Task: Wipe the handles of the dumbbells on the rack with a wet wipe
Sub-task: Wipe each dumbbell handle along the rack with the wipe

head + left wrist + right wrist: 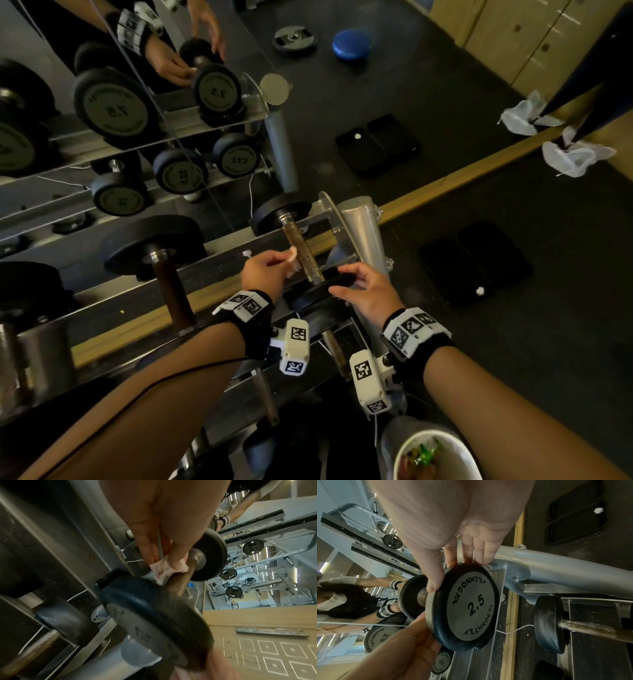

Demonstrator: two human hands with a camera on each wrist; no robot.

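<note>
The small dumbbell (301, 250), marked 2.5, lay across the rails at the right end of the rack (219, 246), beside its grey upright post. The right hand (363, 291) curled thumb and fingers around the near end plate (467, 607), while the left hand (263, 274) pinched the crumpled wet wipe (163, 569) against the handle (178, 582). Light, rigid and round, it would likely roll; the plate rim looked the surest hold, and the limp wipe needed pressing on.
</note>
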